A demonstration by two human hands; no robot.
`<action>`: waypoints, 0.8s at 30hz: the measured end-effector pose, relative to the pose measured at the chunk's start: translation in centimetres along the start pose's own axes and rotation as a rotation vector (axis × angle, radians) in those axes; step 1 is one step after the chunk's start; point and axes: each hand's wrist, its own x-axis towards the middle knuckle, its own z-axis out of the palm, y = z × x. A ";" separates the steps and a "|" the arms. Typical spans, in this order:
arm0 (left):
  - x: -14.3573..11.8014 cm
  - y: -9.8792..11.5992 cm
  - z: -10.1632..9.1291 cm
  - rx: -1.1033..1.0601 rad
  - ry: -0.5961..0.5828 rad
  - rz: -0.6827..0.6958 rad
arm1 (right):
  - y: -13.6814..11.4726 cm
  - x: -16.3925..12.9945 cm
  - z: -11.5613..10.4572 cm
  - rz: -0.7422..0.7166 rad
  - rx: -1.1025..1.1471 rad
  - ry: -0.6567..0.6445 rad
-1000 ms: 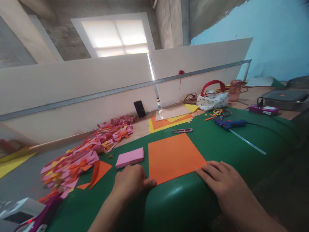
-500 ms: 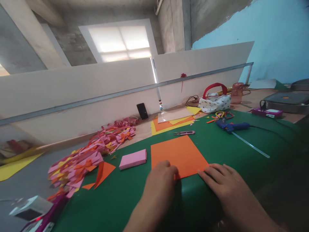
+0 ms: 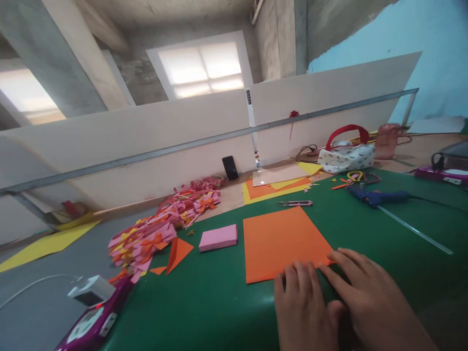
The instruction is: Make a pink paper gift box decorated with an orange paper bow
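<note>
A square of orange paper (image 3: 283,243) lies flat on the green mat, its near edge towards me. My left hand (image 3: 303,304) rests at the middle of that near edge, fingers stretched out side by side and fingertips on the paper. At the near right corner is my right hand (image 3: 369,290), fingers extended and slightly apart, their tips touching the paper. The two hands are close together. Left of the sheet sits a pink folded paper block (image 3: 218,238). Beyond it lie small thread snips (image 3: 295,203).
Pink, orange and yellow paper strips (image 3: 157,229) are heaped at left, near an orange folded scrap (image 3: 179,252). A blue glue gun (image 3: 378,196) lies at right. A purple power strip (image 3: 98,317) with a white charger is at front left. A phone (image 3: 230,168) leans on the partition.
My left hand has moved right along the near edge, from the paper's left part towards my right hand, and its fingers have straightened. The right hand stays at the corner. The view has shifted left.
</note>
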 end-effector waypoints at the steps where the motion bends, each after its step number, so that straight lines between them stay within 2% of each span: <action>1: 0.1 0.0 0.0 0.002 0.007 0.006 | -0.1 0.1 0.1 -0.009 0.001 0.019; 6: 0.1 -0.9 -0.7 -0.015 0.051 0.060 | 0.1 1.1 -0.1 -0.100 0.081 -0.024; 8: 0.1 -2.3 -1.9 -0.048 -0.057 0.120 | 0.4 1.6 -0.5 -0.149 0.073 -0.029; 12: 0.9 -6.2 -4.7 -0.101 -0.369 0.004 | 0.6 2.1 -1.2 -0.199 0.033 -0.071; 14: 1.6 -7.7 -5.9 -0.115 -0.493 0.013 | 0.6 2.3 -1.3 -0.218 -0.016 -0.150; 17: 2.7 -8.6 -7.0 -0.086 -0.571 0.052 | 0.7 2.7 -1.4 -0.279 -0.099 -0.251; 24: 4.4 -7.8 -8.2 -0.018 -0.681 0.085 | 0.7 3.9 -1.4 -0.449 -0.205 -0.228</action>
